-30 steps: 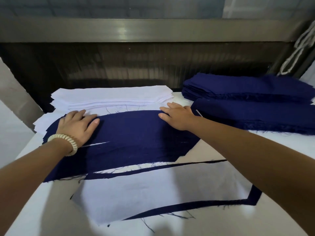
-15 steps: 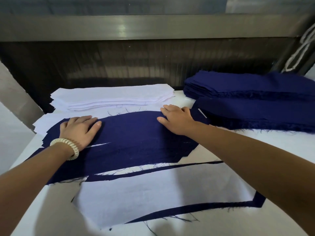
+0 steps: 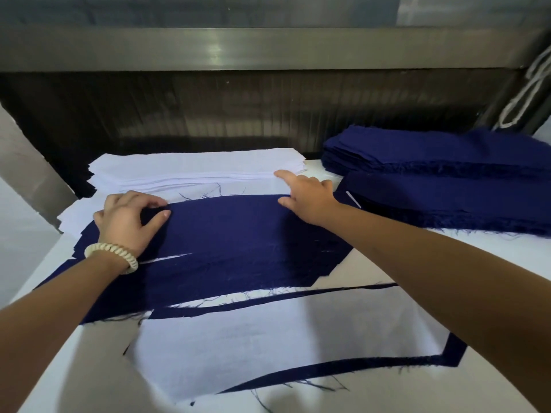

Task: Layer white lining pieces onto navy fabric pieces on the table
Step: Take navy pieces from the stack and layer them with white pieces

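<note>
left hand (image 3: 128,219) pinching navy piece (image 3: 238,239), lining (image 3: 190,168) beyond

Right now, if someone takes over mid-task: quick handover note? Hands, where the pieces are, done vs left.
Left hand: fingers curled at the far-left edge of the bare navy piece, apparently pinching it.
Right hand: open, index finger reaching to the near edge of the white lining stack.
Navy stack: far right on the table.
Done: one layered set nearest the person, white lining on navy.
Left: take a lining off the stack, lay it on the bare navy piece, then likely repeat through the navy stack.
</note>
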`<act>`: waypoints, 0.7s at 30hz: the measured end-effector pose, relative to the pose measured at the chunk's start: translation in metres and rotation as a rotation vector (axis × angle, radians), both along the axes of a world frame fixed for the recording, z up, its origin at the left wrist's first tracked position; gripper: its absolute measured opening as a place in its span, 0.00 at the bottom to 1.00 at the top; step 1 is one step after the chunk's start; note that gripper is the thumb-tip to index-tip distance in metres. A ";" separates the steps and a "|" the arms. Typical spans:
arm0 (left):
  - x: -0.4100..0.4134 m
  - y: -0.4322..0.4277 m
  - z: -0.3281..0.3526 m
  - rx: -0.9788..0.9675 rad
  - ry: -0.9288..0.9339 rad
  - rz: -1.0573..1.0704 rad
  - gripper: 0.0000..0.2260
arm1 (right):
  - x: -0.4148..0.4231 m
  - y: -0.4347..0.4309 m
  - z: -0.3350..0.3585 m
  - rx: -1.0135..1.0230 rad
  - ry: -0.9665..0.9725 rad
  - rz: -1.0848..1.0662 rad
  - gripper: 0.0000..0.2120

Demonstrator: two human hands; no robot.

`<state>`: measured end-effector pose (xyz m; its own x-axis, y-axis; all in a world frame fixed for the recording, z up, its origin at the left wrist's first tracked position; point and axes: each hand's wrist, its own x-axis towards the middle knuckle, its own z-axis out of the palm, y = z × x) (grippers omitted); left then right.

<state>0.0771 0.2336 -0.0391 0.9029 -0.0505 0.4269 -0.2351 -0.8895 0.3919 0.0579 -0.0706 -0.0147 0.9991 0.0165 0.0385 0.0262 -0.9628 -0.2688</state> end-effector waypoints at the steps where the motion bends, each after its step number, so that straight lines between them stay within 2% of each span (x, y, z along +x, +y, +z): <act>1: 0.000 -0.001 0.000 -0.009 -0.004 -0.005 0.09 | 0.001 0.000 0.000 -0.041 0.020 0.004 0.24; 5: -0.002 -0.005 0.003 0.055 0.026 -0.006 0.17 | 0.002 0.005 -0.001 -0.070 0.033 -0.018 0.25; 9: -0.003 -0.006 0.004 0.194 0.100 -0.012 0.13 | 0.003 0.010 -0.001 -0.070 0.011 -0.074 0.32; 12: -0.007 -0.005 -0.001 0.259 0.131 -0.052 0.11 | 0.006 0.010 0.002 -0.183 0.086 -0.052 0.22; 16: -0.012 -0.005 -0.001 0.217 0.083 -0.031 0.09 | 0.005 0.008 0.002 -0.230 -0.025 -0.049 0.09; 21: -0.011 -0.009 0.006 0.289 -0.012 -0.012 0.05 | 0.002 0.006 0.004 -0.251 -0.166 -0.042 0.10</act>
